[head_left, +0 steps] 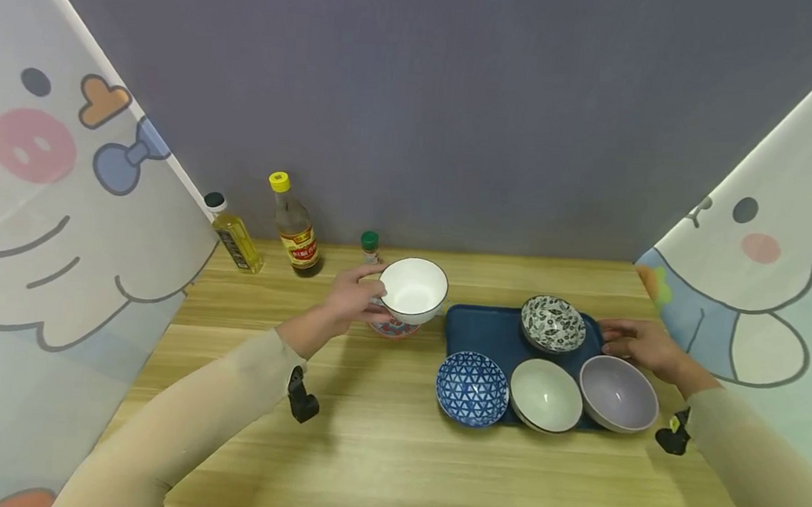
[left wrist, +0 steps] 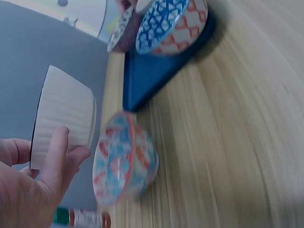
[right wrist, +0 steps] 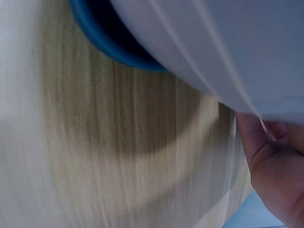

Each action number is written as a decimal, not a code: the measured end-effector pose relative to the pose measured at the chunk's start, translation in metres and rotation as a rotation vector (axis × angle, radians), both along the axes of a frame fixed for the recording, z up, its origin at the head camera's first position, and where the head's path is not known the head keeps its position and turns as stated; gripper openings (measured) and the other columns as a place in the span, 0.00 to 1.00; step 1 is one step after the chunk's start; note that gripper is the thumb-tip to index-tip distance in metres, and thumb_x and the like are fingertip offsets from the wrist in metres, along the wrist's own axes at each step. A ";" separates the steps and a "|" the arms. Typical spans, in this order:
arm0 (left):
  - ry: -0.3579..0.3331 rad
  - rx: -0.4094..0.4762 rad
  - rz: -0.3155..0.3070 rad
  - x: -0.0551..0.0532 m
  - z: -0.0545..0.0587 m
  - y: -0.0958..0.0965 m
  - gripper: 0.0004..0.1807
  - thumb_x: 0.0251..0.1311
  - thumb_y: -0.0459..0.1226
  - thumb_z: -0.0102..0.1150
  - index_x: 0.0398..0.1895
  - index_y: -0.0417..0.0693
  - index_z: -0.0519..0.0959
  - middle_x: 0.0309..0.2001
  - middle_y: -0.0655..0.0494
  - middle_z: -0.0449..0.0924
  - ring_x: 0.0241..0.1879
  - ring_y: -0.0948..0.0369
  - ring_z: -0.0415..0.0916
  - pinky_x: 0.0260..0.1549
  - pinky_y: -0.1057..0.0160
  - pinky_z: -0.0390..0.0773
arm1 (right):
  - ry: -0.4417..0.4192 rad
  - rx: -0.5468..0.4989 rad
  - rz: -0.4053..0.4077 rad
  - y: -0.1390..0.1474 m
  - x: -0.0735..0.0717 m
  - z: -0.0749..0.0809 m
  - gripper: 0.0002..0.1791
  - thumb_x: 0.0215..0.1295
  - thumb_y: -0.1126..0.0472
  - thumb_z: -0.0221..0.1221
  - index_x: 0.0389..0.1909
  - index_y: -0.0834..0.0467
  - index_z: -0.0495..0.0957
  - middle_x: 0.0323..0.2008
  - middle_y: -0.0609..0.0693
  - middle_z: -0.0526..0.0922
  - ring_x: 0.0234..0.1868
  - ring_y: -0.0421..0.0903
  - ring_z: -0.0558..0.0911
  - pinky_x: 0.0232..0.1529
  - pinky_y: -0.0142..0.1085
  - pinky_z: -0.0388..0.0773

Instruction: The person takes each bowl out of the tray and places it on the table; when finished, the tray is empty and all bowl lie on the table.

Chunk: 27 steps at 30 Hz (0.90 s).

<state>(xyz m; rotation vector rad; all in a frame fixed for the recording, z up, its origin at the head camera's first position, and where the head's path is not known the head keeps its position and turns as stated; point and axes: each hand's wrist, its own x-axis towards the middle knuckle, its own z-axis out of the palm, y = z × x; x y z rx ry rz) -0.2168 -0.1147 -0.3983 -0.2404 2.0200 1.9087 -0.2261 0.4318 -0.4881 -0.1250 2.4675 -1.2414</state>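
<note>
Head view: left hand (head_left: 357, 296) holds white bowl (head_left: 414, 287).

Soft shadows cross the table (head_left: 391, 472), and wrist views blur.

You are at a wood-grain bench (head_left: 362, 470) in a screened booth dressed like a kitchen corner; whether inside a home or a studio, you cannot tell. A grey panel (head_left: 416, 113) stands at your 12 o'clock, cartoon-printed sheets (head_left: 47, 228) at 10 and 2. Condiment bottles (head_left: 299, 234) at 11 and bowls (head_left: 546, 397) at 1 suggest the kitchen.
</note>
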 end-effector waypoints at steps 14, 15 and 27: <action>-0.029 -0.022 0.088 0.005 -0.016 -0.083 0.36 0.71 0.31 0.49 0.82 0.51 0.57 0.74 0.29 0.57 0.38 0.55 0.87 0.40 0.62 0.90 | -0.014 0.016 -0.008 0.000 0.001 0.002 0.37 0.67 0.65 0.65 0.72 0.74 0.62 0.61 0.77 0.73 0.45 0.34 0.82 0.42 0.33 0.87; -0.035 -0.020 0.091 0.006 -0.018 -0.086 0.37 0.71 0.31 0.48 0.82 0.51 0.55 0.75 0.28 0.55 0.38 0.55 0.86 0.41 0.62 0.90 | -0.015 0.016 -0.009 0.000 0.001 0.001 0.37 0.67 0.65 0.65 0.73 0.74 0.62 0.61 0.77 0.73 0.45 0.34 0.82 0.42 0.33 0.87; -0.064 -0.008 0.143 0.012 -0.034 -0.120 0.37 0.73 0.30 0.46 0.84 0.48 0.51 0.77 0.27 0.48 0.35 0.59 0.86 0.43 0.63 0.89 | -0.015 0.005 -0.010 -0.001 -0.001 0.000 0.37 0.67 0.65 0.66 0.72 0.74 0.63 0.61 0.76 0.74 0.44 0.33 0.82 0.42 0.33 0.87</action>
